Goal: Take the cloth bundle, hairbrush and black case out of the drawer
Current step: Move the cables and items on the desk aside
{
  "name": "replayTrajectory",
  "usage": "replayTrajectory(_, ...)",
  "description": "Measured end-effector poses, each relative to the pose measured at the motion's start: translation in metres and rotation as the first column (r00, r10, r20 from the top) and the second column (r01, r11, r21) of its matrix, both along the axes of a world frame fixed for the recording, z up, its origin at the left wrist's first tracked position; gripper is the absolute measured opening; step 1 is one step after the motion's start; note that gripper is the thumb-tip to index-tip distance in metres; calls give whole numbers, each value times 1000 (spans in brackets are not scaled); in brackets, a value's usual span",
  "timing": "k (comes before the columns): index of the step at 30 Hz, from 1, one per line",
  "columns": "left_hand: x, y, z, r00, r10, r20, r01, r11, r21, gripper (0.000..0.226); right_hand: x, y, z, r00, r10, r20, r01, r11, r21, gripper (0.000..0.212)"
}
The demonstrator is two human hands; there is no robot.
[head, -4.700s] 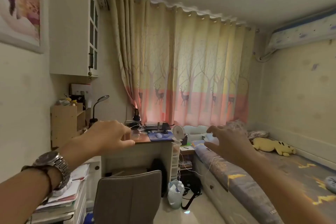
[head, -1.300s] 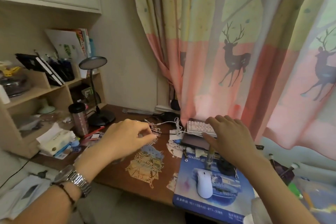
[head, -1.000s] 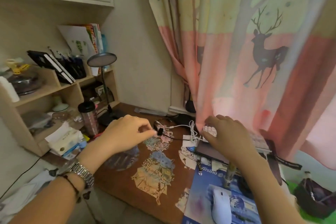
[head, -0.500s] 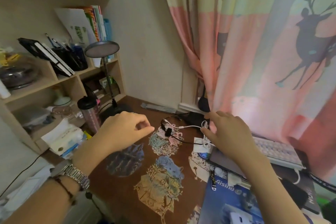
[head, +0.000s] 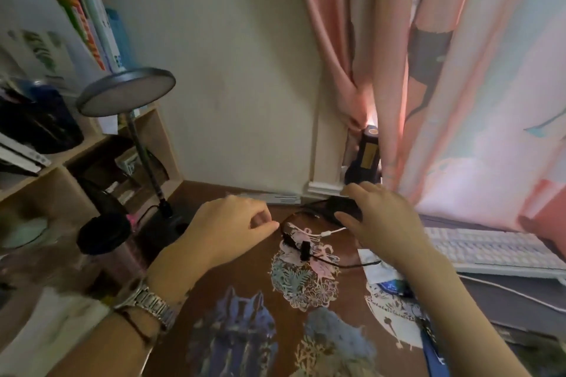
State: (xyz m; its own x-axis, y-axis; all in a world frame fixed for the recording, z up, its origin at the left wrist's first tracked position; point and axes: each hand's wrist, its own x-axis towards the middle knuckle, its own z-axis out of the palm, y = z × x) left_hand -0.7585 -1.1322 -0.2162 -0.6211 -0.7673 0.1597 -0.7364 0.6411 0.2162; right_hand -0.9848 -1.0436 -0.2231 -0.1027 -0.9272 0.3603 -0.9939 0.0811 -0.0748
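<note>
No drawer, cloth bundle or hairbrush shows in this view. Both my hands hover over the back of a brown desk (head: 245,300) covered with paper-cut stickers. My left hand (head: 226,229), with a watch on its wrist, is loosely curled, thumb against forefinger, and holds nothing. My right hand (head: 386,223) has its fingers spread just over a small black object (head: 340,208) by the wall; I cannot tell whether it touches it or what the object is. Black and white cables (head: 306,251) lie between my hands.
A desk lamp (head: 125,92) and a dark-lidded tumbler (head: 104,242) stand to the left, in front of a wooden shelf unit (head: 61,174) with books. A white keyboard (head: 496,248) lies at the right under the pink curtain (head: 459,101). A black-and-yellow torch (head: 367,156) stands in the corner.
The view has closed in from the room's middle to the desk's back corner. Both hands have moved forward with it, and my right hand has left the keyboard for the black object.
</note>
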Motion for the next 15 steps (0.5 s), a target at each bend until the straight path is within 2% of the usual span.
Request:
replayTrajectory(7,55,-18,-33,994,-104,26,104,995,1,30,54,-10,-40,999,-43,-9,43,995,88,35)
replayTrajectory(15,114,14,-123,996,-83,-17,80,987,-137,42,101,9,-133,993,77,-86,-68,993,96,37)
